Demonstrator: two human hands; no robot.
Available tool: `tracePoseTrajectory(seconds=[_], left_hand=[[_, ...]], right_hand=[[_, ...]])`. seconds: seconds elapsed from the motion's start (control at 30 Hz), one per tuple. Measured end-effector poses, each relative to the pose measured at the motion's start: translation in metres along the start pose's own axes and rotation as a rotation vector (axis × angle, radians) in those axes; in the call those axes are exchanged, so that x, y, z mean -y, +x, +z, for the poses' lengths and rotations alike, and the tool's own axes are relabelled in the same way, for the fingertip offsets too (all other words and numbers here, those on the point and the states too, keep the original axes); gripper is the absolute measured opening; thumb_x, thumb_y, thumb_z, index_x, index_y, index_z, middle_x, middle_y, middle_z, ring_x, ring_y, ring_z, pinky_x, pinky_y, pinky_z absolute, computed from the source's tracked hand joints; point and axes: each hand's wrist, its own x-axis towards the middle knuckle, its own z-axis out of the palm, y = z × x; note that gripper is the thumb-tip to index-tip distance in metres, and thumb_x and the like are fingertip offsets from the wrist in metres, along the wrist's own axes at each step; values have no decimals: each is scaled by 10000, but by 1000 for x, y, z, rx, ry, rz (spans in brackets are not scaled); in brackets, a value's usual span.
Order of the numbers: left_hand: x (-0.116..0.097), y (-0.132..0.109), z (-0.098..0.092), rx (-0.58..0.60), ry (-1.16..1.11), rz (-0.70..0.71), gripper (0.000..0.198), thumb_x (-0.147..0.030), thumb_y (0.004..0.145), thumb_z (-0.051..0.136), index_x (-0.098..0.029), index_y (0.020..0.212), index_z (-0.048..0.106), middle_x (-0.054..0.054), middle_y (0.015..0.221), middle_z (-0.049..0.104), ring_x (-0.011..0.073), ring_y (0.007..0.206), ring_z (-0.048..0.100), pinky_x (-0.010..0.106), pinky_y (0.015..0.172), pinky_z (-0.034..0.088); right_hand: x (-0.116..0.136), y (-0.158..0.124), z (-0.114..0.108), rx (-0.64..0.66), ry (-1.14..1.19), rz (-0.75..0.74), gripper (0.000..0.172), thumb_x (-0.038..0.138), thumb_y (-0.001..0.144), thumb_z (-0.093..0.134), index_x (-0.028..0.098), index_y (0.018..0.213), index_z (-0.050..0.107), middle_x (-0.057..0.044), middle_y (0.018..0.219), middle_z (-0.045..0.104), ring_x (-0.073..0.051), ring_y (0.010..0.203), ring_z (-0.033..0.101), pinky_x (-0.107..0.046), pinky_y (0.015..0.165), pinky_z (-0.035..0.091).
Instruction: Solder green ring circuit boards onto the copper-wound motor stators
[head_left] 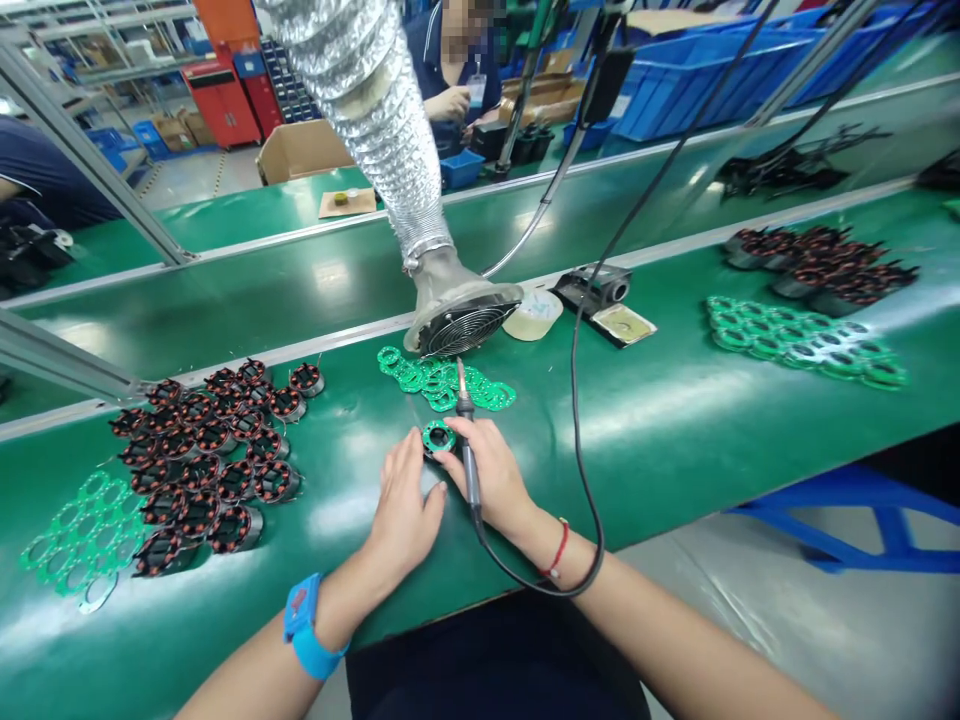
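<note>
At the middle of the green desk (675,450), a small round part (438,436) with a green ring on top and a dark centre sat between the person's two hands, just in front of a loose heap of green rings (450,382). The right hand (495,475) had its grip closed around a soldering iron (469,475), whose tip pointed away from the person, and its fingertips reached the right side of the round part. The left hand (405,500) had its fingertips against the part's left side, its thumb apart from them; whether that grip was clamped on the part, I could not tell. A black cable (577,420) ran from the iron's handle, looped across the right forearm and rose past it. Above the heap hung a fan hood (469,318) on a silver duct (375,110). Copper-wound cores (206,440) stood clustered to the left, beside a sheet of joined green rings (86,530). Right of the hood were a pale round tub (532,315) and an iron stand (600,288); farther right lay more cores (825,265) and stacked ring sheets (806,345).
</note>
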Motion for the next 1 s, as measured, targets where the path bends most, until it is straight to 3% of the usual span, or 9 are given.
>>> tracePoseTrajectory(seconds=[0.1,0.2,0.27,0.47,0.63,0.73,0.83,0.93,1.0], left_hand=[[-3,2,3,-59,44,-25,635,-227,834,471,-78,1420,276,210,1472,362,310,1382,310,540,1117,278],[-5,3,4,-159,102,0,571,-236,850,451,-90,1391,339,199,1444,411,298,1356,363,534,1116,279],[-5,1,6,-136,145,32,575,-197,837,443,-95,1395,345,192,1464,392,300,1375,338,534,1131,253],[2,-2,12,-18,23,8,754,-206,821,488,-119,1485,141,189,1557,201,301,1456,151,528,1166,193],[3,12,3,-117,40,32,755,-204,815,536,-157,1469,163,185,1529,258,300,1417,260,537,1132,262],[-1,22,-2,-59,178,115,668,-180,794,587,-189,1404,314,157,1435,410,298,1321,391,519,1077,344],[-4,32,-16,-48,259,116,487,-159,787,610,-192,1254,472,114,1224,569,258,1149,518,459,994,432],[-3,54,-48,-232,312,16,421,-172,801,606,-180,1204,485,111,1171,575,251,1142,518,448,994,426],[-2,80,-75,-338,377,-125,423,-213,818,607,-171,1216,470,109,1187,561,245,1178,503,425,1024,402]], right_hand=[[1,1,0,-2,4,-5,308,348,918,506,174,1171,521,-103,934,621,-248,851,552,-403,753,511],[1,1,0,-15,3,-16,323,350,916,508,153,1171,524,-112,919,622,-262,857,548,-418,750,506],[3,2,1,-23,4,-14,317,342,917,505,153,1170,530,-112,909,624,-266,851,548,-419,736,506],[1,4,1,-51,11,3,299,316,893,547,182,1160,538,-91,922,643,-248,846,577,-397,746,516],[-4,0,-4,-71,63,-7,327,251,901,518,206,1222,477,-75,968,686,-223,862,636,-389,764,522],[-10,-2,-13,-146,126,10,283,243,901,496,220,1183,509,-77,993,695,-218,899,655,-382,781,531],[-25,6,-34,-199,145,69,249,273,894,494,220,1132,543,-70,942,709,-217,868,670,-374,767,541],[-54,30,-61,-217,111,99,263,315,877,496,214,1109,569,-71,900,707,-211,800,675,-361,755,547],[-80,51,-73,-244,31,70,279,331,869,491,199,1093,592,-91,899,703,-225,811,671,-377,791,536]])
